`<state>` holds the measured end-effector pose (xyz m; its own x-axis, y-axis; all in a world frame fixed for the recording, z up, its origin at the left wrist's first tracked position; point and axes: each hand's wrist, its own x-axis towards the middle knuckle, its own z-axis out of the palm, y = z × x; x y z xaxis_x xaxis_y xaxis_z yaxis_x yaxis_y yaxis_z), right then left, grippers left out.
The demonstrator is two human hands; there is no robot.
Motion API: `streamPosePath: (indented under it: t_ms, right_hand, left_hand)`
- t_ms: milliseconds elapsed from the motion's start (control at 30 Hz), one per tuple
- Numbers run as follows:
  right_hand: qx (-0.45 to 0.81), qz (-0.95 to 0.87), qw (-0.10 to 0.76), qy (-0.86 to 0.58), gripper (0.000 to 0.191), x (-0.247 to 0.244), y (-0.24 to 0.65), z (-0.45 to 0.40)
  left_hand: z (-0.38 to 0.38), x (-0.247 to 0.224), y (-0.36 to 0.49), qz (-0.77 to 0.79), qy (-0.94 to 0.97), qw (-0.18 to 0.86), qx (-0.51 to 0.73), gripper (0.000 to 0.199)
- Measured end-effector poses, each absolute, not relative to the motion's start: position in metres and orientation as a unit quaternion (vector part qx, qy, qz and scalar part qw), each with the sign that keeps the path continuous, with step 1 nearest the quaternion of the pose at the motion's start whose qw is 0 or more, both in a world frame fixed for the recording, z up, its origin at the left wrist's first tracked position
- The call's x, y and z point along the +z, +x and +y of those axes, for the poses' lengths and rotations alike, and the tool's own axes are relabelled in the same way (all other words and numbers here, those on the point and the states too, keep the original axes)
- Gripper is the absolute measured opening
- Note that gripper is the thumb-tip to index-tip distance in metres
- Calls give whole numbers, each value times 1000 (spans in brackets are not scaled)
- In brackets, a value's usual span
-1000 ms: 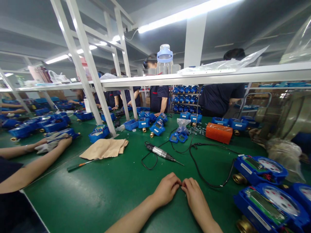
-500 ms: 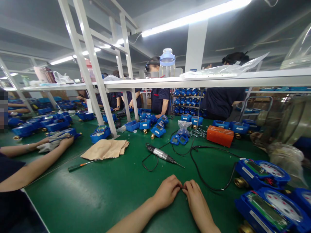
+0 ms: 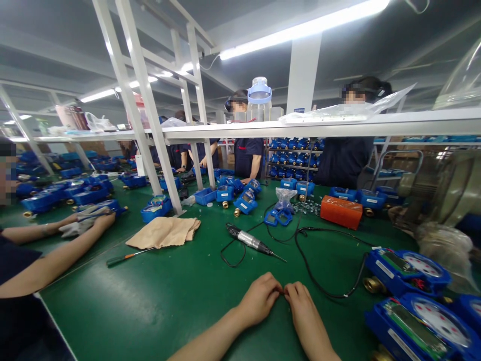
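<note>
Low over the green table (image 3: 150, 311), at the bottom centre, my left hand (image 3: 259, 299) has its fingers bent and pinched together. My right hand (image 3: 303, 308) lies beside it with curled fingers, and the fingertips of both hands almost meet. Whatever sits between the fingertips is too small to make out. Just beyond my hands rests a silver and black electric screwdriver (image 3: 252, 241), its bit pointing right. To the right of my right hand are blue meters (image 3: 417, 326) with brass fittings and exposed green boards.
A black cable (image 3: 319, 286) curves right of the screwdriver. Farther back are an orange box (image 3: 341, 211), blue covers (image 3: 278, 216), a beige cloth (image 3: 164, 232) and a green-handled screwdriver (image 3: 124, 257). A white shelf (image 3: 233, 131) spans above. Another person's arms (image 3: 56, 250) reach in at left.
My hands stay nearly in place, fingertips still close together. The person behind the shelf at right has turned the head. The view has shifted very slightly.
</note>
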<state>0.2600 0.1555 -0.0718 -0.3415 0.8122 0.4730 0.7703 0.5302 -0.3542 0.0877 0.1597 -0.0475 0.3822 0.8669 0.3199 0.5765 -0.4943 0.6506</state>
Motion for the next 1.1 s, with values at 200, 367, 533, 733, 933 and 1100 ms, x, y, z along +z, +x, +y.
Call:
streamPosePath:
  t_ms: [200,367,533,733,933,1100]
  right_hand:
    - [12,-814,316,-487,32,-70,262,153]
    - [14,-809,300,-506,22,-69,263,155]
    - [16,-809,270,-522,21,-65,262,155]
    - [-1,-806,233,-545,33,-55,260,147]
    - [-12,-802,204,-561,40,-45,257,141]
    - [-4,-802,209,-559,42,-47,258,142]
  left_hand:
    - [159,-48,87,453,800,220,326,12]
    - [159,-49,87,454,800,219,324,12]
    - [159,-48,88,455,800,216,326,11]
    - [159,-47,89,452,801,220,325,11]
    - [160,-49,89,449,803,219,325,10]
    - [160,-47,88,448,803,218,328,10]
